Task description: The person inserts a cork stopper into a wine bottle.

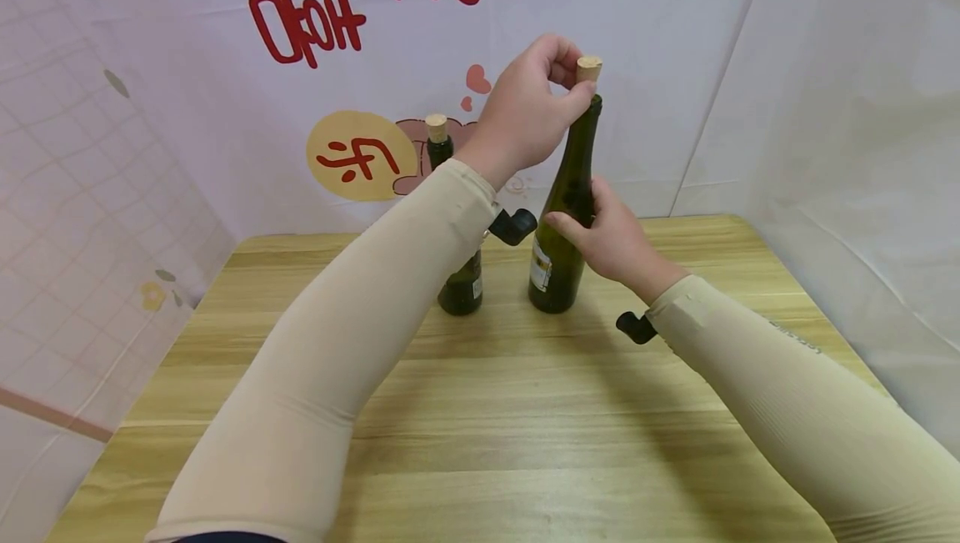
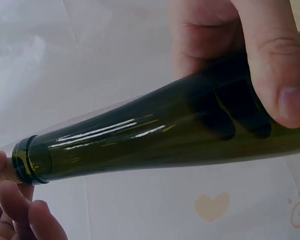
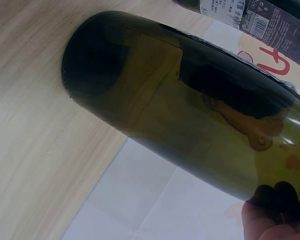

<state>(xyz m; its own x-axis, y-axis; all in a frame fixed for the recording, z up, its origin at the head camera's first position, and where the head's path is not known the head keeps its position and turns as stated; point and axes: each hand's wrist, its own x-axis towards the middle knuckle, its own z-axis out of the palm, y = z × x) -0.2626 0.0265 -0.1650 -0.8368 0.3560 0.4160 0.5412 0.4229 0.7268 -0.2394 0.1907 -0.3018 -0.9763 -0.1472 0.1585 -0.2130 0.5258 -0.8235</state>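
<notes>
In the head view a green glass bottle [image 1: 576, 147] stands upright on the table. My left hand [image 1: 528, 105] pinches a cork [image 1: 588, 69] at the bottle's mouth, thumb on the near side. Seen from the left wrist, the cork [image 2: 6, 176] sits right at the glass rim [image 2: 31, 159], partly covered by fingertips. My right hand [image 1: 617, 236] grips the same bottle around its middle, below the neck. The right wrist view shows the base of this bottle [image 3: 140, 85] on the wood, with my right fingers [image 3: 270, 225] at its side.
To the left stands a second dark bottle [image 1: 460, 297] with a cork [image 1: 437, 128] in its neck, partly behind my left forearm. Both bottles are near the back of the wooden table [image 1: 495, 434]. A printed white cloth [image 1: 637, 26] hangs behind.
</notes>
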